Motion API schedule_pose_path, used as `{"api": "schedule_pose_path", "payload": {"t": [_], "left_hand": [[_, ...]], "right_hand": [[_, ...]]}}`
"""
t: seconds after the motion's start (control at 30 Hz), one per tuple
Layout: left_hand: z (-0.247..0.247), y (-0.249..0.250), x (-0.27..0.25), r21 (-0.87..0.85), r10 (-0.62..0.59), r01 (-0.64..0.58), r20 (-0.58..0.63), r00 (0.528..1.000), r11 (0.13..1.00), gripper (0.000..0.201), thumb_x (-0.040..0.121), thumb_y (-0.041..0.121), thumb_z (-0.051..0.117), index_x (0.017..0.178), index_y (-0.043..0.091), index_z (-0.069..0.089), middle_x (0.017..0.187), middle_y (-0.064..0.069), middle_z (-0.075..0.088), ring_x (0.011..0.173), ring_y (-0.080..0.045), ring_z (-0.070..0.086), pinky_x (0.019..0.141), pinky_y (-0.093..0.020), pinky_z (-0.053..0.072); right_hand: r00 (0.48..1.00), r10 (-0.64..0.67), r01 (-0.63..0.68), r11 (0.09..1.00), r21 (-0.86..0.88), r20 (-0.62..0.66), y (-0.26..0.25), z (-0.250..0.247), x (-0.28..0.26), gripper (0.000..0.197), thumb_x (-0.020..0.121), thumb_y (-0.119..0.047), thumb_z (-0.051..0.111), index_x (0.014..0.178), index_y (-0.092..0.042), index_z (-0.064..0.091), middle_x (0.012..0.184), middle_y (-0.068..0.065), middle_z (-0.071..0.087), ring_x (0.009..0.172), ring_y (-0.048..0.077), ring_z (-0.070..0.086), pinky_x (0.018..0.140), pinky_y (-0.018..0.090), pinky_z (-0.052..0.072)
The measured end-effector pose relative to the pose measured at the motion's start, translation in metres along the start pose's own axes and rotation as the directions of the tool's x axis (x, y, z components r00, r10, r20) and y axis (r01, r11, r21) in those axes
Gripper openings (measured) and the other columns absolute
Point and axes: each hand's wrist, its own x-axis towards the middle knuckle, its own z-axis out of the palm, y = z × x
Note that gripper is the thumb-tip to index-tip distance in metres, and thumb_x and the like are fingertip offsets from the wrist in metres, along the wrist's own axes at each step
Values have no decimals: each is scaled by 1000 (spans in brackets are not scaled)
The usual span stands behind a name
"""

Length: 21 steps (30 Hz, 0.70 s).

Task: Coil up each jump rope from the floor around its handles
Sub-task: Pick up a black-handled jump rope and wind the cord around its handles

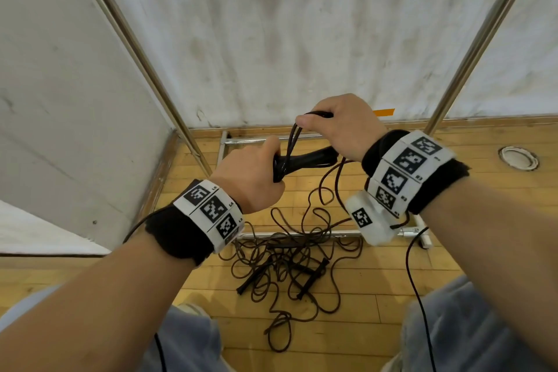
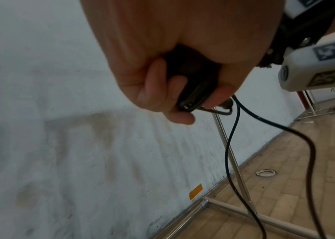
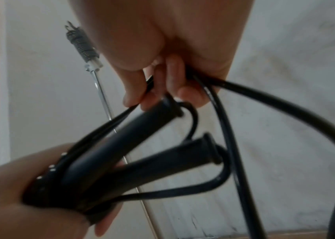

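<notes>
My left hand (image 1: 256,172) grips the two black handles (image 1: 311,158) of one jump rope side by side, at chest height. In the right wrist view the handles (image 3: 125,150) splay apart beyond my left hand (image 3: 19,190). My right hand (image 1: 338,127) pinches the dark cord (image 1: 294,136), which runs as a few strands up from the handle butts to its fingers (image 3: 162,84). The rest of the cord (image 3: 285,103) trails down to the floor. The left wrist view shows my left hand (image 2: 162,80) curled round the handle ends (image 2: 195,90). More ropes (image 1: 287,263) lie tangled on the floor.
The tangle lies on a wooden floor (image 1: 377,296) inside a metal rack frame (image 1: 145,69), with a low crossbar (image 1: 302,234) under my hands. A white wall (image 1: 302,24) stands close ahead. A round floor fitting (image 1: 517,157) lies at the right. A coiled rope (image 3: 82,43) hangs on the rack.
</notes>
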Motion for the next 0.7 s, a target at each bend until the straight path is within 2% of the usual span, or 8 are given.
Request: {"api": "schedule_pose_path", "payload": {"t": [0.07, 0.17, 0.27, 0.33, 0.4, 0.5, 0.6, 0.7], "left_hand": [[-5, -1, -3, -59, 69, -70, -6, 998, 996, 34, 78, 25, 64, 88, 30, 32, 69, 10, 48, 57, -7, 47, 46, -23, 29], [-17, 0, -10, -144, 151, -156, -47, 987, 977, 34, 74, 23, 65, 86, 30, 34, 66, 10, 48, 55, -5, 46, 47, -21, 27], [-28, 5, -17, -289, 167, -191, -108, 980, 938, 29, 68, 28, 61, 89, 27, 41, 66, 9, 51, 57, -5, 50, 49, -22, 31], [-33, 7, -20, -409, 137, -191, -158, 978, 892, 28, 64, 28, 58, 89, 26, 45, 67, 8, 53, 57, -6, 52, 51, -23, 36], [-36, 9, -21, -538, 80, -172, -190, 979, 825, 27, 64, 25, 59, 85, 31, 43, 66, 8, 53, 52, -5, 51, 50, -21, 37], [-38, 13, -20, -649, -18, -118, -198, 980, 752, 31, 64, 24, 59, 87, 32, 39, 67, 6, 52, 46, -3, 46, 50, -23, 37], [-37, 16, -19, -717, -98, -69, -189, 977, 694, 33, 63, 25, 59, 89, 32, 40, 66, 6, 51, 44, -4, 43, 50, -27, 36], [-36, 17, -18, -733, -140, -53, -200, 970, 678, 30, 63, 27, 61, 86, 31, 42, 66, 6, 50, 52, -7, 46, 52, -30, 39]], "right_hand": [[999, 8, -10, 998, 59, 46, 3, -3, 2, 38, 89, -41, 56, 75, -9, 67, 49, -8, 38, 41, 3, 36, 46, 14, 30], [987, 47, -83, 968, 236, 156, 5, -9, 1, 36, 91, -41, 54, 60, -28, 65, 46, -8, 33, 40, 6, 30, 51, 20, 30], [955, 30, -175, 861, 478, 295, 10, -11, 2, 37, 93, -33, 52, 60, -25, 65, 52, -8, 46, 47, 6, 43, 56, 17, 39], [949, 61, -232, 800, 554, 310, 13, -6, 4, 27, 95, -22, 49, 75, -11, 64, 64, -2, 55, 59, 11, 51, 64, 21, 43], [944, 97, -281, 738, 613, 315, 15, 3, 4, 25, 97, -13, 41, 83, -2, 58, 60, -1, 49, 53, 11, 42, 52, 21, 37], [946, 109, -291, 700, 652, 306, 13, 18, 3, 23, 95, -7, 39, 76, -13, 51, 47, -10, 39, 44, 5, 29, 41, 17, 23], [946, 94, -284, 702, 653, 310, 8, 32, -1, 16, 94, -11, 46, 82, -12, 55, 48, -9, 38, 42, 6, 28, 40, 19, 22], [929, 104, -331, 664, 670, 356, 3, 47, -10, 27, 97, -18, 45, 76, -16, 61, 49, -5, 40, 40, 8, 26, 38, 20, 21]]}}
